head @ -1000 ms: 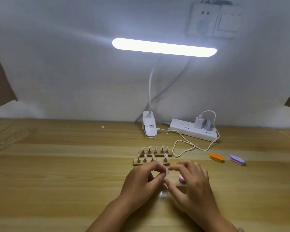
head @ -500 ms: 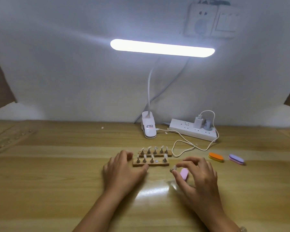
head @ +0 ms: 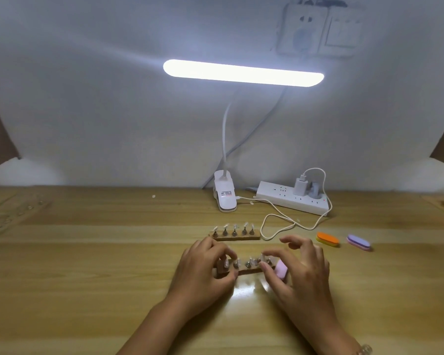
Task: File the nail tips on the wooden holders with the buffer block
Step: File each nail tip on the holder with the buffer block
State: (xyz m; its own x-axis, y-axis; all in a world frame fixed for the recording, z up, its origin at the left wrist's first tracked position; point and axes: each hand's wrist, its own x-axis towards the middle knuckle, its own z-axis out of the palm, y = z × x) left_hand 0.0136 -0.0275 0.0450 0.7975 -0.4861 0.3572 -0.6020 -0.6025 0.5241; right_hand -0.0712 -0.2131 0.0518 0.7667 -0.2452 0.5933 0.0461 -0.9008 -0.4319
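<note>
Left hand (head: pixel 203 274) grips the left end of the near wooden holder (head: pixel 249 270), a slim bar of pale nail tips (head: pixel 237 262) on metal pegs. Right hand (head: pixel 299 274) holds the pink buffer block (head: pixel 281 269) at the bar's right end. Behind lie a second holder (head: pixel 235 236) and oval orange buffer (head: pixel 327 239) and purple buffer (head: pixel 358 242).

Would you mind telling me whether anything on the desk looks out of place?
One small white speck lies loose on the table, left of the lamp clip, apart from the wooden holders. Possibly a stray nail tip; too small to tell.
</note>
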